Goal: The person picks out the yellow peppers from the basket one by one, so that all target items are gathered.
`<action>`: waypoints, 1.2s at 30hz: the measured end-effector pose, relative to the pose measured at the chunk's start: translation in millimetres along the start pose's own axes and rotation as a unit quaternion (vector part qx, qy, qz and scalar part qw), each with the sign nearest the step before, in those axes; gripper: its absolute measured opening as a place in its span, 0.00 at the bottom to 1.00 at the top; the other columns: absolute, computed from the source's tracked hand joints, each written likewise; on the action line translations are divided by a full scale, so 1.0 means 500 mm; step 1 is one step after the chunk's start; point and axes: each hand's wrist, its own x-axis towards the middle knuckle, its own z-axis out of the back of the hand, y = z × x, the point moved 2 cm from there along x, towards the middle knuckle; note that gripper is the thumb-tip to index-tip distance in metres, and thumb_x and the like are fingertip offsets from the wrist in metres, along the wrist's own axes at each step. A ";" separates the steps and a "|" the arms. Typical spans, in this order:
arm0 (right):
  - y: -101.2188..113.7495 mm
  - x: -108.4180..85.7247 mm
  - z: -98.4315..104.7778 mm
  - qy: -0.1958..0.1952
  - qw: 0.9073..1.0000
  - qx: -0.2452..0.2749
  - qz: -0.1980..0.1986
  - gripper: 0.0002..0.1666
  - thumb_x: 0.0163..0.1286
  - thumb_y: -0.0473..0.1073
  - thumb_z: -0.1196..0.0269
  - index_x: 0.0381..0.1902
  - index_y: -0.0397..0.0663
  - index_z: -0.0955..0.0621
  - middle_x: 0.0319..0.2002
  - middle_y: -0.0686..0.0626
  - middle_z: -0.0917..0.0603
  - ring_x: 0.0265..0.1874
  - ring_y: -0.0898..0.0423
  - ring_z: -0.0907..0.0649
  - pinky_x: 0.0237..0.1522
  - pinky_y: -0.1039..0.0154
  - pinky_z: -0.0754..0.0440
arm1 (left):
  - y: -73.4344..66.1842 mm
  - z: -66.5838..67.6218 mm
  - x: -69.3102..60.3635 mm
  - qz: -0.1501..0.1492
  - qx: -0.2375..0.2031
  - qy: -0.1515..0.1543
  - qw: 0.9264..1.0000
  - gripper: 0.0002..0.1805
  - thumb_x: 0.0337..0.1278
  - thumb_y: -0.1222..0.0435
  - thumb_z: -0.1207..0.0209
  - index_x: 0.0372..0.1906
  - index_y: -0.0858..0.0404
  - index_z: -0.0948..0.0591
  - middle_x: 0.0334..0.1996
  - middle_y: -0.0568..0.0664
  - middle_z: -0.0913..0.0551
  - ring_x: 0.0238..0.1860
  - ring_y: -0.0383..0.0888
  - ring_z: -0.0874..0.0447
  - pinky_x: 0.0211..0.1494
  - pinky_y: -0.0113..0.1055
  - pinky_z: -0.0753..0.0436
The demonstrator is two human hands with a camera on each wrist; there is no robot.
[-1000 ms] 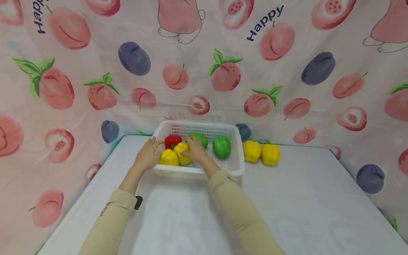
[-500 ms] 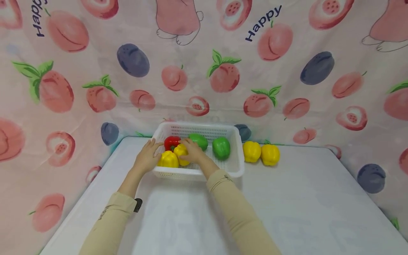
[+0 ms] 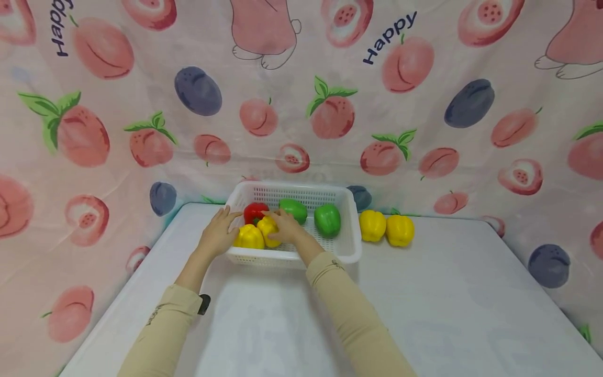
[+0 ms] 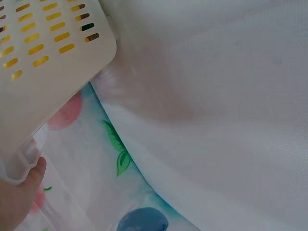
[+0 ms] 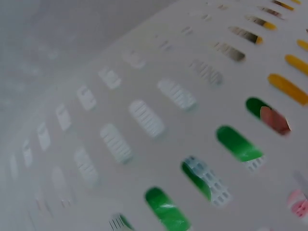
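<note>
A white slotted plastic basket (image 3: 325,255) sits at the back of the table. My left hand (image 3: 215,233) holds its left rim, and the left wrist view shows a fingertip (image 4: 36,174) against that rim. Inside, my right hand (image 3: 288,227) has its thumb and fingers around a yellow bell pepper (image 3: 266,229). Beside that lies another yellow bell pepper (image 3: 249,236), with a red bell pepper (image 3: 255,212) behind them. Two green bell peppers, one at the back (image 3: 296,208) and one at the right (image 3: 327,220), share the basket. The basket's wall (image 5: 82,125) fills the right wrist view, hiding the right hand's grip.
Two yellow bell peppers, a nearer-basket one (image 3: 372,225) and an outer one (image 3: 400,230), stand on the table just right of the basket. A fruit-print curtain (image 3: 301,104) rises close behind the basket. White cloth (image 3: 452,293) covers the table.
The right hand's fingers have come down slightly around the yellow bell pepper, which has shifted or turned a little. The left hand stays at the basket's rim.
</note>
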 end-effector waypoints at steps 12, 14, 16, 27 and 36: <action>0.008 -0.011 -0.003 -0.003 1.000 -0.014 0.009 0.36 0.59 0.49 0.32 0.60 0.52 0.36 0.61 0.41 0.30 0.61 0.43 0.29 0.67 0.47 0.33 | 0.002 -0.005 -0.002 -0.004 0.001 -0.003 1.000 0.27 0.65 0.61 0.54 0.68 0.60 0.35 0.73 0.64 0.50 0.74 0.63 0.57 0.68 0.68 0.49; 0.009 -0.012 -0.005 -0.003 1.000 -0.015 0.006 0.37 0.57 0.50 0.31 0.59 0.51 0.37 0.59 0.43 0.26 0.58 0.46 0.26 0.67 0.51 0.32 | 0.001 -0.005 -0.003 -0.007 0.003 -0.003 1.000 0.27 0.65 0.61 0.54 0.68 0.61 0.35 0.73 0.65 0.50 0.74 0.63 0.57 0.68 0.68 0.49; 0.009 -0.011 -0.006 -0.003 1.000 -0.019 0.002 0.39 0.56 0.50 0.30 0.60 0.51 0.37 0.58 0.45 0.25 0.56 0.48 0.24 0.67 0.53 0.31 | 0.000 -0.006 -0.004 -0.010 0.005 -0.003 1.000 0.27 0.65 0.62 0.55 0.68 0.61 0.35 0.73 0.65 0.51 0.74 0.64 0.57 0.68 0.67 0.49; 0.027 -0.009 -0.002 0.026 0.998 -0.059 0.011 0.45 0.59 0.49 0.33 0.71 0.54 0.39 0.70 0.41 0.38 0.66 0.44 0.31 0.67 0.50 0.32 | 0.010 0.014 -0.011 -0.009 0.011 -0.001 1.000 0.26 0.65 0.62 0.56 0.68 0.63 0.36 0.73 0.67 0.51 0.74 0.65 0.58 0.69 0.67 0.50; 0.017 -0.019 0.005 0.031 0.996 -0.088 -0.009 0.43 0.59 0.51 0.33 0.70 0.51 0.37 0.68 0.42 0.36 0.64 0.45 0.29 0.67 0.52 0.31 | 0.002 0.001 -0.002 -0.022 0.010 0.003 1.000 0.26 0.65 0.62 0.55 0.67 0.62 0.35 0.73 0.67 0.51 0.74 0.65 0.58 0.69 0.67 0.49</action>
